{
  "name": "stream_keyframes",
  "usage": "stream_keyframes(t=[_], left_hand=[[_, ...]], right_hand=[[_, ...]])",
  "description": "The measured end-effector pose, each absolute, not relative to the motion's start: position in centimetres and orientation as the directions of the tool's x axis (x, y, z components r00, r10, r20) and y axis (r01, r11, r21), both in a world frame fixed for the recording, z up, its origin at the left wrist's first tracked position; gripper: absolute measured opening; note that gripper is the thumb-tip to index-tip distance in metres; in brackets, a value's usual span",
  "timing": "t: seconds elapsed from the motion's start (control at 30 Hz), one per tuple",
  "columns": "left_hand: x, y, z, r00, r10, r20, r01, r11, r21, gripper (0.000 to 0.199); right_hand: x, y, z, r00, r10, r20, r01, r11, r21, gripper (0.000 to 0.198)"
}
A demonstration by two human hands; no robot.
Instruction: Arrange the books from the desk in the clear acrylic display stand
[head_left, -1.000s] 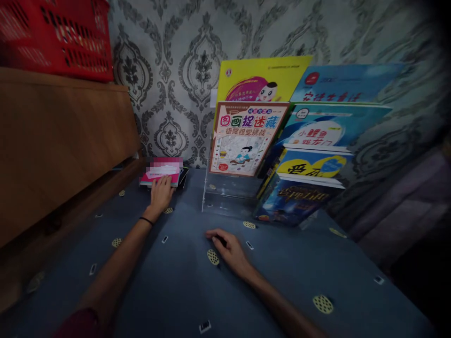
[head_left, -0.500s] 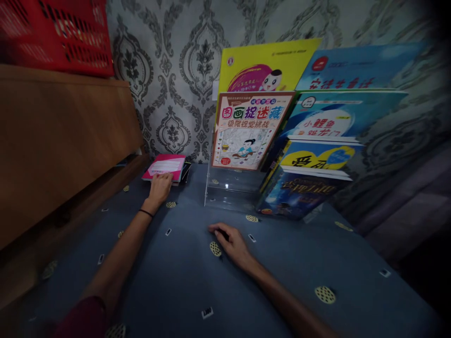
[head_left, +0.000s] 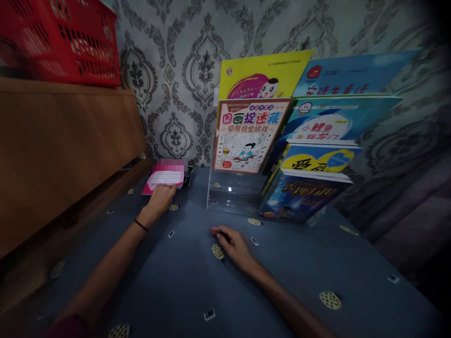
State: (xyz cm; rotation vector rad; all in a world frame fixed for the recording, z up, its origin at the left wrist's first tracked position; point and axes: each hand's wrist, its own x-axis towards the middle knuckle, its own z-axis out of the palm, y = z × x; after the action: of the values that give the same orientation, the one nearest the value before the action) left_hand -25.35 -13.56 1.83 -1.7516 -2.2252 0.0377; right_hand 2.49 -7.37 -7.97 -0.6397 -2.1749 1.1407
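Note:
My left hand is closed on the near edge of a pink notebook with a pale lined label, at the back left of the table. The notebook looks slightly tilted, its near edge raised. Behind its right side shows part of a dark book; how many lie beneath is hidden. My right hand rests on its side on the tabletop, holding nothing, thumb and forefinger apart. It lies in front of a clear stepped stand, apart from it.
On the stand's left stand a yellow book and a brown-edged picture book. To the right rise blue books and a dark blue book. A red basket sits on a wooden cabinet. Patterned wallpaper is behind.
My left hand has come slightly nearer along with the notebook's near edge, and the notebook seems more tilted. My right hand stays in place. The view has shifted a little.

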Motion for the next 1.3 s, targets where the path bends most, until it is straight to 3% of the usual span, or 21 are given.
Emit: stream_keyframes(t=[0.2,0.27,0.4,0.47,0.53,0.6,0.7,0.8,0.93,1.17,1.3], left_hand=[[-18.6,-17.8,2.8,-0.158,0.980,0.120,0.966,0.178,-0.187,0.043],[-16.4,-18.9,2.9,-0.103,0.991,0.082,0.994,0.106,-0.035,0.050],[-13.2,-19.4,2.1,0.033,0.999,0.043,0.901,-0.048,0.431,0.052],[-12.6,-19.1,1.0,0.116,0.991,0.069,0.787,-0.134,0.602,0.049],[-13.0,-18.4,-0.4,0.155,0.981,0.113,0.707,-0.190,0.681,0.044],[-14.3,-17.7,-2.0,0.106,0.982,0.154,0.723,-0.182,0.666,0.038],[-17.5,-16.9,-4.1,-0.028,0.978,0.205,0.876,-0.074,0.476,0.035],[-20.5,-16.5,-5.3,-0.093,0.976,0.196,0.944,0.023,0.330,0.038],[-22.0,-16.5,-5.1,-0.129,0.983,0.131,0.965,0.094,0.245,0.045],[-23.5,-16.8,-3.3,-0.187,0.980,0.063,0.890,0.142,0.433,0.039],[-24.6,-16.7,-3.7,-0.133,0.990,-0.041,0.789,0.130,0.600,0.036]], right_hand=[[2.7,-8.0,-7.0,-0.713,0.655,0.249,0.116,0.461,-0.880,0.040],[2.6,-7.9,-6.9,-0.695,0.678,0.239,0.069,0.393,-0.917,0.051],[2.3,-7.6,-7.0,-0.655,0.725,0.214,-0.029,0.258,-0.966,0.070],[2.4,-7.6,-7.0,-0.658,0.720,0.222,-0.042,0.258,-0.965,0.068],[2.5,-7.7,-7.0,-0.670,0.702,0.242,-0.031,0.299,-0.954,0.060],[2.7,-7.6,-7.4,-0.685,0.690,0.236,-0.006,0.319,-0.948,0.053],[2.7,-7.3,-8.4,-0.702,0.683,0.199,0.021,0.299,-0.954,0.054],[2.6,-7.0,-9.3,-0.715,0.663,0.221,0.022,0.337,-0.941,0.051],[2.4,-7.1,-9.6,-0.710,0.648,0.274,0.017,0.406,-0.914,0.043],[4.0,-4.6,-9.3,-0.570,0.766,0.299,0.089,0.419,-0.904,0.035],[5.1,-3.5,-8.7,-0.529,0.760,0.378,0.190,0.540,-0.820,0.027]])
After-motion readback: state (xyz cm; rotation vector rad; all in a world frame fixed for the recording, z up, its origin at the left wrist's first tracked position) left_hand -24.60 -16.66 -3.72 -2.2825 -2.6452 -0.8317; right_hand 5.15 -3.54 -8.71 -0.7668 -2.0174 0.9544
